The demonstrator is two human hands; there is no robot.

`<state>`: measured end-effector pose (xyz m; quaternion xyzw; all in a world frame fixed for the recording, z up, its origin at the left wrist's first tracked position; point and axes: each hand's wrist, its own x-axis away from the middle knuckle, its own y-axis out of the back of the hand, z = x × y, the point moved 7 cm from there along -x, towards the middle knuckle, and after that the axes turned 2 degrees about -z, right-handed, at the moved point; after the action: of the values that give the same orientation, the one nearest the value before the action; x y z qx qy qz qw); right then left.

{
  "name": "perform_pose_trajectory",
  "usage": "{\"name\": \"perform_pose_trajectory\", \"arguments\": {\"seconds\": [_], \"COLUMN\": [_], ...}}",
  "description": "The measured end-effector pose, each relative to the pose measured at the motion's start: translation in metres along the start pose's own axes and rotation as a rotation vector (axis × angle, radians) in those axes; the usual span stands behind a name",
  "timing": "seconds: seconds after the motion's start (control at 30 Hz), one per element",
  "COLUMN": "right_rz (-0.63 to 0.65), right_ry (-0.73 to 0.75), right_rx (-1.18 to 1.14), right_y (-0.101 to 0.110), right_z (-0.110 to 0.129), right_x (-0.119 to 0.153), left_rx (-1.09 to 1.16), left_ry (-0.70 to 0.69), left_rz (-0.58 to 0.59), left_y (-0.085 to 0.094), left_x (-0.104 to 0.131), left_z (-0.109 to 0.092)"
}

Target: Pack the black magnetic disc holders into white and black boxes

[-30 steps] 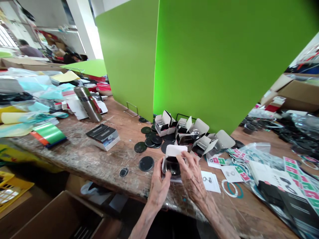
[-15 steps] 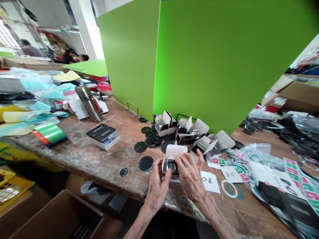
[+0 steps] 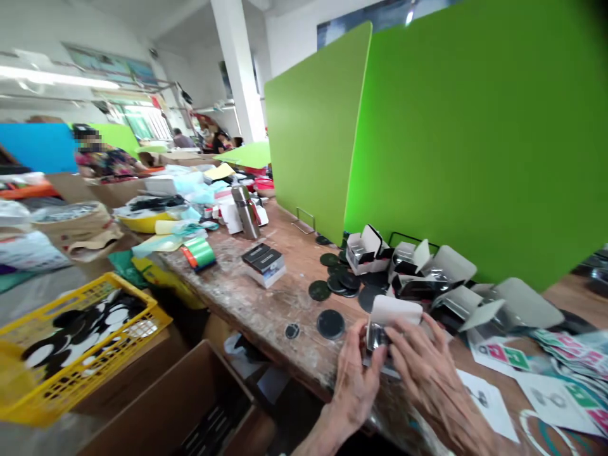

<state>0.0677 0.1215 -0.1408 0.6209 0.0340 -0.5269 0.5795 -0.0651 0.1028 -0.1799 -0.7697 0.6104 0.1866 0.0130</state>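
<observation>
A small white cardboard box [image 3: 395, 310] stands near the table's front edge with its lid flap raised. Something dark and shiny, wrapped in clear plastic, shows in its opening. My left hand [image 3: 354, 380] is closed around the box's left side, thumb at the front. My right hand [image 3: 422, 367] lies over its right side, fingers bent onto the opening and the box; the fingertips are partly hidden. Just behind stand several open boxes [image 3: 368, 250] with clear plastic inside. Black discs [image 3: 331, 323] lie to the left, and a printed leaflet [image 3: 489, 402] is by my right wrist.
Closed black-and-white boxes [image 3: 263, 265], a tape roll [image 3: 199, 253] and a steel flask [image 3: 246, 212] stand further left. A green partition [image 3: 475, 139] rises behind. Below the edge are a yellow basket [image 3: 154, 304] of discs and a carton [image 3: 190, 386]. People sit far back.
My view has swung left and up, bringing the yellow basket and another person into sight. Both hands stay at the same box, my right fingers shifted slightly over its opening.
</observation>
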Motion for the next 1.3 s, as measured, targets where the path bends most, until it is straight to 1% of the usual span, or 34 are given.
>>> {"name": "perform_pose_trajectory", "arguments": {"seconds": [0.03, 0.07, 0.1, 0.13, 0.17, 0.2, 0.23, 0.27, 0.3, 0.37, 0.43, 0.47, 0.5, 0.53, 0.6, 0.67, 0.77, 0.87, 0.97, 1.1, 1.2, 1.3], "right_rz": [-0.088, -0.162, -0.206, -0.208, -0.180, -0.143, -0.111, -0.097, -0.096, -0.090, -0.064, -0.047, -0.020, 0.009, 0.072, 0.089, 0.090, 0.117, 0.106, 0.106, 0.078, 0.082], "right_ry": [-0.102, -0.245, -0.419, -0.595, -0.740, -0.845, -0.906, -0.929, -0.917, -0.837, -0.746, -0.701, -0.651, -0.595, -0.463, -0.362, -0.294, -0.210, -0.177, -0.175, -0.140, -0.137], "right_rx": [-0.042, -0.105, -0.196, -0.326, -0.496, -0.687, -0.869, -1.014, -1.107, -1.151, -1.045, -0.945, -0.823, -0.693, -0.462, -0.324, -0.232, -0.151, -0.069, -0.068, -0.087, -0.085], "right_y": [0.004, 0.007, 0.007, 0.001, -0.008, -0.018, -0.027, -0.033, -0.035, -0.033, -0.026, -0.022, -0.019, -0.015, -0.011, -0.008, -0.006, -0.006, -0.003, 0.001, 0.003, 0.003], "right_z": [-0.010, -0.022, -0.034, -0.044, -0.049, -0.050, -0.049, -0.046, -0.045, -0.043, -0.043, -0.043, -0.042, -0.041, -0.036, -0.031, -0.028, -0.022, -0.017, -0.014, -0.014, -0.018], "right_x": [0.007, 0.015, 0.025, 0.033, 0.040, 0.043, 0.042, 0.040, 0.035, 0.027, 0.025, 0.026, 0.028, 0.031, 0.035, 0.037, 0.035, 0.030, 0.025, 0.020, 0.016, 0.016], "left_rx": [-0.036, -0.074, -0.112, -0.146, -0.174, -0.193, -0.200, -0.190, -0.154, -0.014, 0.130, 0.172, 0.182, 0.173, 0.146, 0.091, -0.089, -0.242, -0.296, -0.315, -0.318, -0.316], "left_ry": [-0.026, -0.058, -0.094, -0.129, -0.158, -0.175, -0.180, -0.171, -0.140, -0.010, 0.127, 0.161, 0.159, 0.122, 0.015, -0.090, -0.233, -0.341, -0.359, -0.371, -0.400, -0.436], "left_rz": [-0.012, -0.018, -0.024, -0.027, -0.025, -0.019, -0.008, 0.008, 0.034, 0.103, 0.212, 0.276, 0.337, 0.393, 0.473, 0.478, 0.431, 0.455, 0.480, 0.475, 0.452, 0.415], "left_y": [0.001, 0.001, 0.001, 0.000, -0.001, -0.002, -0.004, -0.005, -0.005, -0.004, -0.004, -0.004, -0.003, -0.001, 0.002, 0.007, 0.012, 0.011, 0.010, 0.008, 0.008, 0.010], "left_x": [0.001, 0.001, 0.002, 0.002, 0.001, -0.001, -0.003, -0.007, -0.012, -0.022, -0.029, -0.032, -0.034, -0.036, -0.039, -0.042, -0.042, -0.037, -0.036, -0.041, -0.045, -0.045], "left_z": [-0.001, -0.002, -0.003, -0.003, -0.003, -0.002, 0.000, 0.002, 0.004, 0.012, 0.018, 0.019, 0.018, 0.016, 0.010, 0.005, -0.002, -0.008, -0.011, -0.015, -0.016, -0.015]}}
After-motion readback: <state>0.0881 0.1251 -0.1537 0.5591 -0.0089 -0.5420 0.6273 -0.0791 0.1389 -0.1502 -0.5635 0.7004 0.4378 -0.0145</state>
